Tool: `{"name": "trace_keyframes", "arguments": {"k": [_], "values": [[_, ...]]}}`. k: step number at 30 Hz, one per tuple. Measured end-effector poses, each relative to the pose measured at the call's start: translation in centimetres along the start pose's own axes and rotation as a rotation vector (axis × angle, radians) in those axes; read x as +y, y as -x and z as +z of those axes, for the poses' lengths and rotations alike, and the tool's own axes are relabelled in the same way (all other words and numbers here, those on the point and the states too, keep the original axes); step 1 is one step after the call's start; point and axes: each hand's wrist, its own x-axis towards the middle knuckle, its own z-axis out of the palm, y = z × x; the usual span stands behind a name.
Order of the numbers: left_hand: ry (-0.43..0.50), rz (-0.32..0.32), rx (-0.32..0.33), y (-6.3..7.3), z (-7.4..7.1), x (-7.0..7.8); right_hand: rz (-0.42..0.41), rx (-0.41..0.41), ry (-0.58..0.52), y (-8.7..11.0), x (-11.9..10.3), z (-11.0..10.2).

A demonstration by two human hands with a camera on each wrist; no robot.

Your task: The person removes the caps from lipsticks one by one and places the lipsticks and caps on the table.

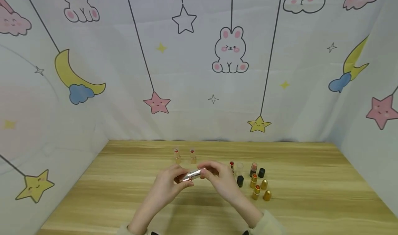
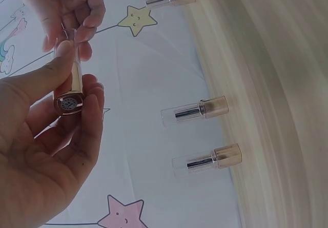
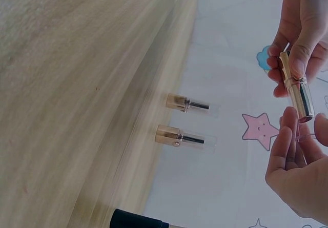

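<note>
Both hands meet over the middle of the table at one lipstick (image 1: 194,174) with a gold base and a shiny silver inner tube. My left hand (image 1: 166,183) grips its base between thumb and fingers; the round label on the bottom (image 2: 69,103) faces the left wrist camera. At the other end, my right hand (image 1: 222,179) pinches a clear cap (image 3: 306,137) with thumb and fingertips. The cap lies around or right at the tip of the tube, partly hidden by the fingers. In the head view the lipstick is tilted, its right end higher.
Two clear-capped lipsticks (image 1: 193,156) stand upright behind the hands. To the right are a red lipstick (image 1: 231,166), a pinkish one (image 1: 253,169), two gold ones (image 1: 256,192), gold caps (image 1: 267,195) and black caps (image 1: 262,172). A patterned curtain (image 1: 192,62) hangs behind the table (image 1: 130,159).
</note>
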Motion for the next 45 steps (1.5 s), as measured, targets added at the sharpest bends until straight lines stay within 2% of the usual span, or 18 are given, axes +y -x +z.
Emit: {"name": "trace_keyframes", "arguments": {"k": [8,19,25,32,45], "values": [[0.029,0.060,0.005,0.1,0.2,-0.4,0.015,-0.004,-0.004,0.2,-0.1,0.0],[0.002,0.005,0.050,0.0,0.4,0.2,0.021,0.107,0.047,0.5,-0.4,0.1],[0.012,-0.042,0.071,0.1,0.2,-0.1,0.050,0.141,0.013,0.5,-0.4,-0.5],[0.036,-0.014,0.051,0.3,0.1,-0.5,0.038,0.131,0.035,0.7,-0.5,-0.6],[0.116,-0.067,0.016,0.0,0.6,-0.7,0.011,0.185,0.104,1.6,-1.5,-2.6]]}}
